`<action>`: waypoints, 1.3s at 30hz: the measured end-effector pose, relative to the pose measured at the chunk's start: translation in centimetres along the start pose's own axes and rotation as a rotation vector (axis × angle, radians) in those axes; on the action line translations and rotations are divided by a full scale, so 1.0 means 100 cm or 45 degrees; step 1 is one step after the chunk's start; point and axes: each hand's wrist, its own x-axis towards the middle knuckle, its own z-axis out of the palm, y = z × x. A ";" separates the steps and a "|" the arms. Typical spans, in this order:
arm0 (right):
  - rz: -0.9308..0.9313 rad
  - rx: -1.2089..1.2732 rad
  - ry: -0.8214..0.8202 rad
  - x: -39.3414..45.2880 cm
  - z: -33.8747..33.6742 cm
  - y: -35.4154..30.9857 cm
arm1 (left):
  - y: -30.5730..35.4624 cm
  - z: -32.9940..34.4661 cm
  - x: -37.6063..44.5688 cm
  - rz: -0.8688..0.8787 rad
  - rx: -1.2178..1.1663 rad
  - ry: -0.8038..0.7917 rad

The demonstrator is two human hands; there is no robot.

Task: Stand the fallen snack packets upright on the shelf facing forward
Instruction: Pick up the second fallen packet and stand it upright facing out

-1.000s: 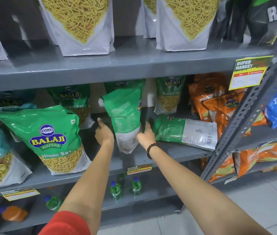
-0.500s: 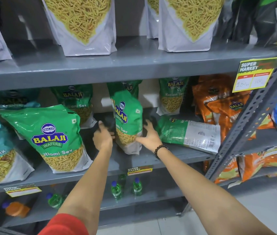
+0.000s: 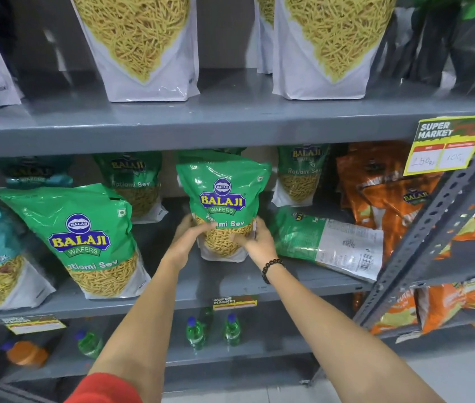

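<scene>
Two hands frame one green snack packet point(image 3: 222, 207) at the centre of the frame, where it stands upright on the grey middle shelf point(image 3: 230, 282) with its printed front toward the camera. The packet is glossy green above and white at the base, with a window of thin yellow strands low on its face. Its logo reads "BALAJI WAFERS" and below that "Ratlami Sev", partly covered by fingers.

The left hand point(image 3: 185, 238) reaches in from the lower left, fingers curled across the packet's lower front and left edge. The right hand point(image 3: 255, 241) comes from the lower right, palm against the packet's right side, fingers spread and pressed on its lower front. A black bead bracelet point(image 3: 271, 269) circles the right wrist; a red sleeve point(image 3: 105, 388) shows at the bottom edge.

Just right of the held packet, a second green packet point(image 3: 326, 242) lies flat on the same shelf, its white back panel and barcode facing up. At left centre a larger green Balaji packet point(image 3: 82, 239) stands leaning, also marked "Ratlami Sev". Orange packets point(image 3: 381, 193) crowd the right side. A yellow price tag point(image 3: 448, 144) at upper right reads "SUPER MARKET"; its handwritten prices are unclear.
</scene>
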 end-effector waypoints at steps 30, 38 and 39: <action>-0.111 -0.204 0.046 -0.054 -0.006 0.001 | -0.010 0.008 -0.078 0.042 0.304 0.282; -0.074 -0.209 0.049 -0.058 -0.005 -0.001 | -0.010 0.008 -0.081 0.003 0.315 0.276; -0.070 -0.210 0.051 -0.059 -0.005 -0.001 | -0.009 0.008 -0.081 -0.001 0.317 0.278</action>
